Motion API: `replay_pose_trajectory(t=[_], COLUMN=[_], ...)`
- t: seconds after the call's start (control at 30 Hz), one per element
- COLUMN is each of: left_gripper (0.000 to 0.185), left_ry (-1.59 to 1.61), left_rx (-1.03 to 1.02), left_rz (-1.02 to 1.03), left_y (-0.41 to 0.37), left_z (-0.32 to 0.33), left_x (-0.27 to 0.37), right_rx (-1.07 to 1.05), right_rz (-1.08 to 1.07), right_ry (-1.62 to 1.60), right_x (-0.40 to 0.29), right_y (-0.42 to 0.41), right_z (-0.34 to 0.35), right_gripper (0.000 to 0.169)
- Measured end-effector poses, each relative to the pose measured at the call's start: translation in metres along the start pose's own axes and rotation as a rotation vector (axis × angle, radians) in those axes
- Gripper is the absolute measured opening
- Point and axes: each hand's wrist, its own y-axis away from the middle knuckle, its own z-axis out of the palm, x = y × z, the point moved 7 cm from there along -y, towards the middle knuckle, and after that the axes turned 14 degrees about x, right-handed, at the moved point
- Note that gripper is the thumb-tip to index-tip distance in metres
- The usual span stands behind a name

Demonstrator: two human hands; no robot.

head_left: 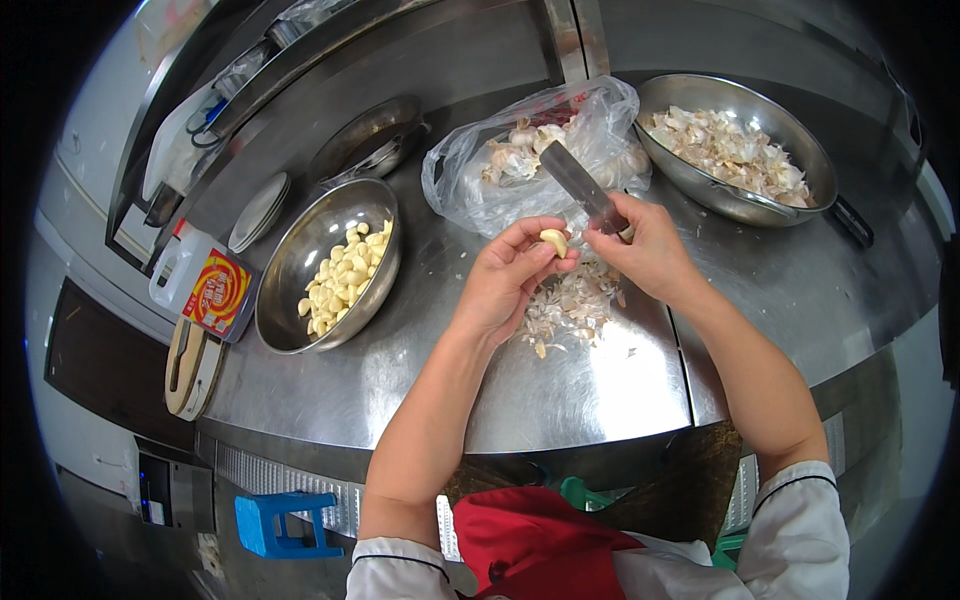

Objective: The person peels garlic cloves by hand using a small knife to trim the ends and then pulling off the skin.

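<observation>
My left hand point(517, 274) pinches a peeled garlic clove point(555, 242) between thumb and fingers. Beside it, my right hand point(641, 244) grips a knife by the blade's lower end, its broad dark blade point(581, 184) pointing up and to the left. Below both hands lies a scatter of garlic skins point(574, 307) on the steel table. Just beyond them, a clear plastic bag point(465, 184) lies open around garlic bulbs point(525, 146). A steel bowl point(281, 322) to the left holds many peeled cloves point(341, 277). The knife's handle is mostly hidden in my fingers.
At the far right, a steel pan point(750, 206) with a black handle holds garlic skins point(731, 150). Leftward stand a dark pan point(367, 139), stacked plates point(259, 210), a labelled plastic jug point(206, 281) and round wooden boards point(191, 367). A blue stool point(285, 521) stands on the floor.
</observation>
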Motion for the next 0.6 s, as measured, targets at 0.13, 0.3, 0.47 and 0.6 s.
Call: replay_pose_trajectory(t=[0.13,0.3,0.47,0.6], left_gripper=[0.027,0.027,0.027,0.022], left_ry=[-0.049,-0.124,-0.224,-0.247], left_rx=[0.018,0.056,0.061,0.080], left_rz=[0.023,0.054,0.159,0.178], left_y=[0.000,0.000,-0.001,0.001], left_z=[0.000,-0.002,-0.001,0.002], left_x=[0.000,-0.001,0.000,0.003], right_rx=[-0.014,-0.068,-0.090,-0.095], right_rz=[0.029,0.046,0.050,0.076], right_ry=[-0.026,-0.035,-0.022,-0.004], right_x=[0.003,0.001,0.002,0.006], right_y=[0.001,0.005,0.007,0.007], right_z=[0.002,0.008,0.011,0.010], right_gripper=[0.014,0.015,0.012,0.012])
